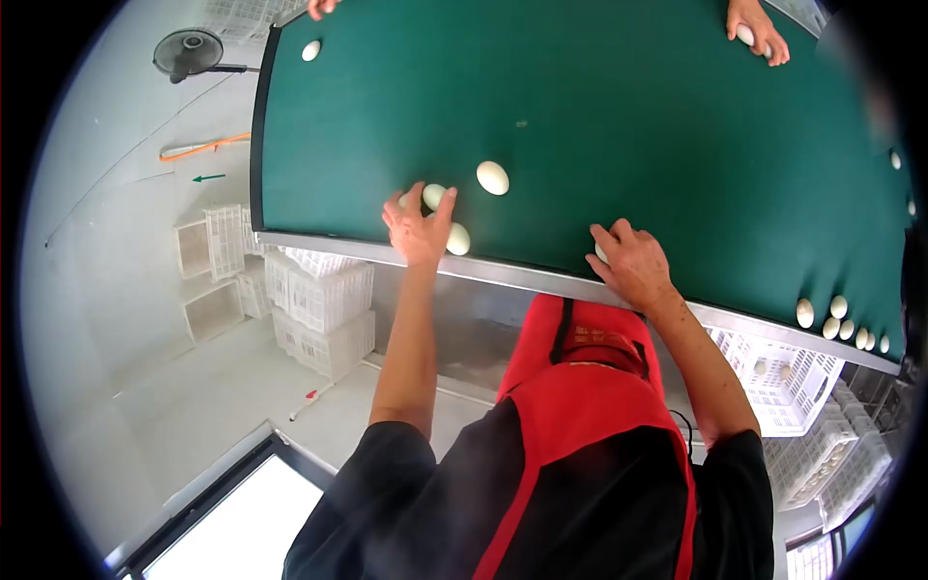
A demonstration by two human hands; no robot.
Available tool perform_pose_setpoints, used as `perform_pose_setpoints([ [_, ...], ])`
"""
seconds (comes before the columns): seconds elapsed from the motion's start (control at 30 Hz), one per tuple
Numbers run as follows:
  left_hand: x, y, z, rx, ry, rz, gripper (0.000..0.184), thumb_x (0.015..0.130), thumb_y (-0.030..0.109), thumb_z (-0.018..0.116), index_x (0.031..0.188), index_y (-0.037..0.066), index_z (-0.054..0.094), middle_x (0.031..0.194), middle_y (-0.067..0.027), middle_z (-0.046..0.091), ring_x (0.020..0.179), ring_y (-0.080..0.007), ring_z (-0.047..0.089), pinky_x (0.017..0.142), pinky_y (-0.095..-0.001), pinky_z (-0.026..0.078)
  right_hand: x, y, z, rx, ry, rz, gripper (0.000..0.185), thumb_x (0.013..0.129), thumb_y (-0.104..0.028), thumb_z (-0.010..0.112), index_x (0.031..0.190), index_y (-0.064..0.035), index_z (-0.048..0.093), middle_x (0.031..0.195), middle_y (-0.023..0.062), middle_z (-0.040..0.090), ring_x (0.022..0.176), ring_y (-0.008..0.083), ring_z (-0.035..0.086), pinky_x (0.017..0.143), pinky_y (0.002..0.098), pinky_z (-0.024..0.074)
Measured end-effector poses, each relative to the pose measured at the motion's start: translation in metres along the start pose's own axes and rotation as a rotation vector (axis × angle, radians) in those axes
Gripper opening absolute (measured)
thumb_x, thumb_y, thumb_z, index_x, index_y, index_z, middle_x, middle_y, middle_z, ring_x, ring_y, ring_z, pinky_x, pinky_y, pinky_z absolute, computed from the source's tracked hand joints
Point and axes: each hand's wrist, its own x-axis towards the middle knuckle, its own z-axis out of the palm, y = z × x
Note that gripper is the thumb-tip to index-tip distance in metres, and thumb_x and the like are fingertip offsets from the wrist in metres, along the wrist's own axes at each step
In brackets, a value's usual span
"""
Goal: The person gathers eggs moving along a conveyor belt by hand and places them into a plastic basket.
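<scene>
On the green table surface, my left hand has its fingers curled around pale eggs; one egg shows between the fingers and thumb, and another is partly covered by the fingers. Just right of the left wrist, a further egg lies close against the hand. A lone cream egg rests farther in, apart from both hands. Near the table's front edge my right hand is closed over an egg, mostly hidden under its fingers.
Several eggs lie at the right front edge. Across the table, another person's hand holds eggs; a second hand is near a single egg. White crates stand below left, and a crate below right.
</scene>
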Motion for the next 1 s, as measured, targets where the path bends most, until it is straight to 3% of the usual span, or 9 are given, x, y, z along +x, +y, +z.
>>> perform_pose_setpoints([
  [0.13,0.004,0.021,0.002,-0.047,0.002,-0.046,0.056,0.079,0.047,0.085,0.124,0.017,0.074,0.135,-0.0146,0.056,0.128,-0.0393,0.051,0.092,-0.0545,0.056,0.042,-0.019,0.005,0.162,0.041,0.068,0.033,0.09,-0.028,0.076,0.114,-0.0084,0.068,0.097,0.0137,0.062,0.079,0.0312,0.07,0.068,0.0446,0.0584],
  [0.23,0.004,0.024,0.003,-0.069,-0.009,-0.114,0.058,0.078,0.046,0.086,0.126,0.016,0.073,0.135,-0.0126,0.056,0.128,-0.0355,0.051,0.1,-0.0505,0.053,0.093,-0.043,0.018,0.118,0.054,0.013,0.035,0.091,-0.026,0.076,0.121,-0.0101,0.069,0.1,0.0137,0.063,0.081,0.033,0.071,0.069,0.0437,0.0596],
  [0.4,-0.002,0.027,0.008,-0.086,0.026,-0.021,0.054,0.076,0.042,0.088,0.12,0.015,0.074,0.127,-0.0109,0.061,0.121,-0.0362,0.055,0.096,-0.0506,0.053,0.178,-0.079,0.057,0.039,-0.087,-0.034,0.031,0.091,-0.028,0.075,0.114,-0.0072,0.068,0.099,0.0171,0.063,0.08,0.0322,0.073,0.067,0.0401,0.0602],
  [0.5,-0.004,0.03,0.018,-0.112,0.123,0.053,0.048,0.074,0.035,0.087,0.115,0.014,0.075,0.127,-0.0089,0.061,0.117,-0.0365,0.057,0.085,-0.0535,0.057,0.206,-0.088,0.074,-0.002,-0.215,-0.05,0.033,0.09,-0.028,0.074,0.114,-0.0047,0.067,0.1,0.0177,0.064,0.079,0.0332,0.073,0.067,0.0402,0.0598],
  [0.67,0.016,0.03,0.014,-0.223,0.175,0.207,0.044,0.069,0.029,0.092,0.103,0.011,0.068,0.111,-0.0082,0.066,0.104,-0.0358,0.061,0.084,-0.0502,0.054,0.229,-0.069,0.085,0.071,-0.199,-0.082,0.021,0.089,-0.015,0.07,0.107,-0.0045,0.071,0.108,0.0211,0.066,0.086,0.0367,0.074,0.07,0.0463,0.0619],
  [0.77,0.032,0.035,0.02,-0.268,0.121,0.319,0.044,0.068,0.027,0.092,0.101,0.012,0.067,0.111,-0.0073,0.067,0.104,-0.0341,0.061,0.086,-0.0484,0.052,0.229,-0.055,0.08,0.151,-0.228,-0.066,0.023,0.089,-0.019,0.071,0.107,-0.0037,0.072,0.111,0.0221,0.066,0.089,0.038,0.073,0.074,0.0482,0.0614],
  [0.87,0.049,0.044,0.017,-0.318,0.027,0.472,0.045,0.068,0.023,0.092,0.102,0.011,0.066,0.111,-0.0068,0.068,0.104,-0.0337,0.061,0.088,-0.0475,0.051,0.221,-0.045,0.054,0.168,-0.287,0.06,0.025,0.094,-0.024,0.066,0.11,-0.0043,0.069,0.115,0.0205,0.065,0.099,0.0393,0.069,0.088,0.0495,0.0567],
  [1.0,0.064,0.074,0.01,-0.432,-0.131,0.558,0.048,0.068,0.02,0.091,0.108,0.011,0.066,0.113,-0.0097,0.067,0.104,-0.0359,0.061,0.089,-0.049,0.052,0.21,-0.018,0.05,0.278,-0.141,0.137,0.029,0.092,-0.028,0.067,0.108,-0.0042,0.071,0.109,0.0213,0.067,0.098,0.0401,0.069,0.087,0.0512,0.0575],
])
